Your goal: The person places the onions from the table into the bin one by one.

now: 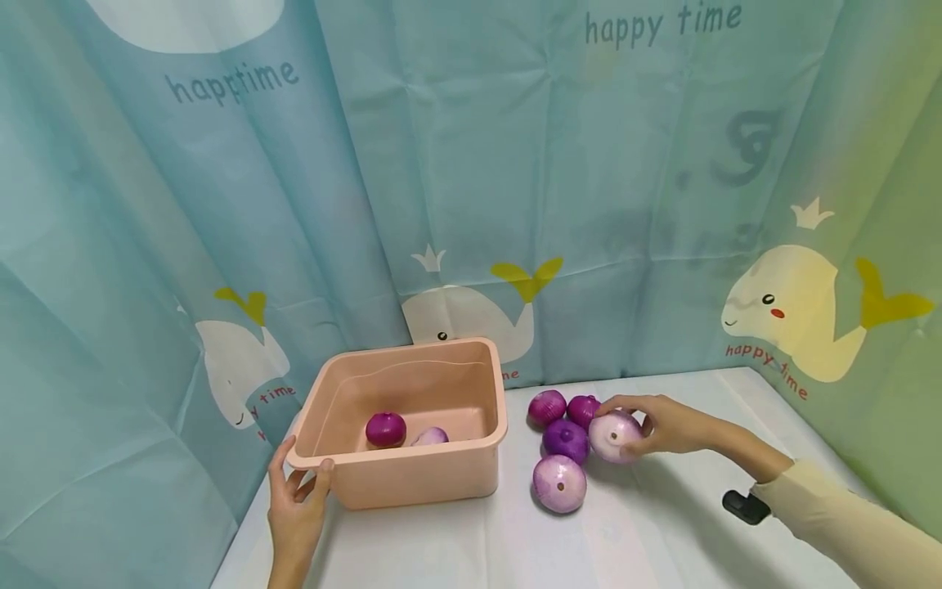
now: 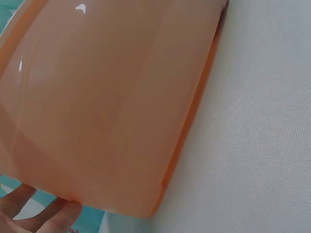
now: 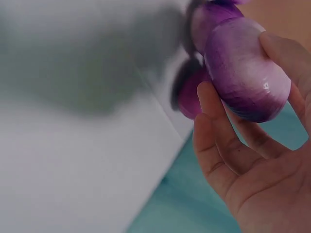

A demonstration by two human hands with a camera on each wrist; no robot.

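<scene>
Right hand: and here it is, thumb and fingers clamped on the held onion, one finger over its upper side and the thumb low on the nearer side
Held onion: pale with a purple blush, right between those fingertips; whether its underside touches the cloth, I cannot tell
Dark onion: deep purple, just left of the right fingertips, close up against the pale one
Far pair: two reddish onions beyond the dark one, the first onion farther left of the right fingers, the second onion just past the fingertips
Near onion: another pale one, left of the right fingers and closer to the person
Left hand: over to the other side, fingers and thumb spread but clamped on the tub's near left corner, thumb on the front, fingers at the side
Tub: pink, reaching rightward from the left fingers, well short of the right ones
Inside the tub: a magenta onion to the right of the left fingers, then a pale onion farther along, partly hidden by the front wall
Cloth: white, spread below both sets of fingers
Curtain: blue-green, whales on it, beyond all the fingers
</scene>
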